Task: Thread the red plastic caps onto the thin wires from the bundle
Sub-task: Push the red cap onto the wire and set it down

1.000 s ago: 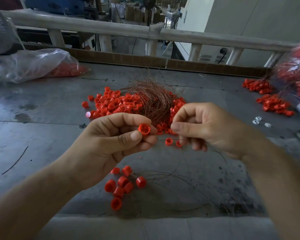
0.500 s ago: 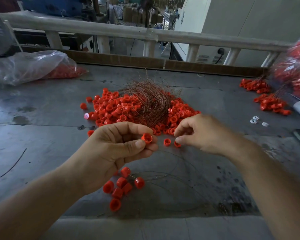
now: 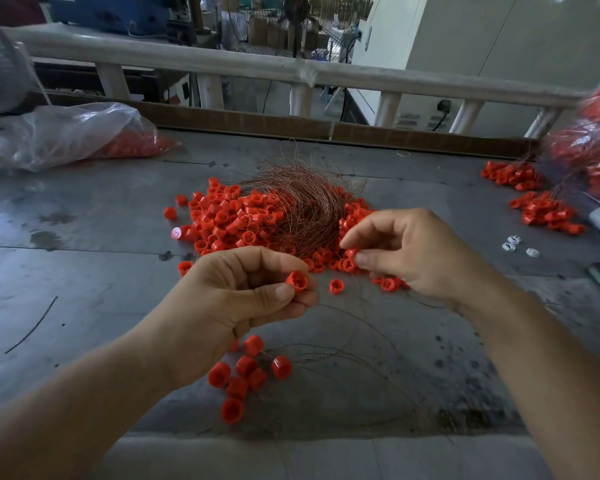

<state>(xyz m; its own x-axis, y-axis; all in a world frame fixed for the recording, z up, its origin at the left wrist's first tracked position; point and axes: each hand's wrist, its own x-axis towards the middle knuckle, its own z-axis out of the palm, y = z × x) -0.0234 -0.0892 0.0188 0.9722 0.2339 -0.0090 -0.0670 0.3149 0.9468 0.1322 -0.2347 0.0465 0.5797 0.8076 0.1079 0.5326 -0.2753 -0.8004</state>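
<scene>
- Red, ring-shaped plastic cap [image 3: 297, 281] is pinched between the thumb and fingertips of the left hand [image 3: 236, 306], its open mouth facing up, above the grey metal table [image 3: 84, 289] near the centre. That grip is the same as a second ago.
- The right hand [image 3: 413, 254] has moved. It was pinching close beside the held cap. It has since gone farther and to the right, to the near-right edge of the loose heap of red caps [image 3: 229, 220].
- Its thumb and forefinger now bracket one cap in the heap, with the other fingers curled. Whether that pinch has closed cannot be told.
- This probably means one pass at the held cap is over and the right hand is fetching the next piece.
- A thin dark wire [image 3: 368, 327] trails from below the left hand towards the near right.
- The bundle of thin copper-coloured wires [image 3: 298, 206] lies on the heap, just beyond both hands.
- A cluster of threaded red caps [image 3: 243, 375] rests near, below the left hand, with wires running off to the right.
- A clear plastic bag [image 3: 66, 133] lies on the table at the far left, with red caps bunched in its right end.
- A second clear bag [image 3: 596, 150] at the far right edge is blurred and looks packed with red caps.
</scene>
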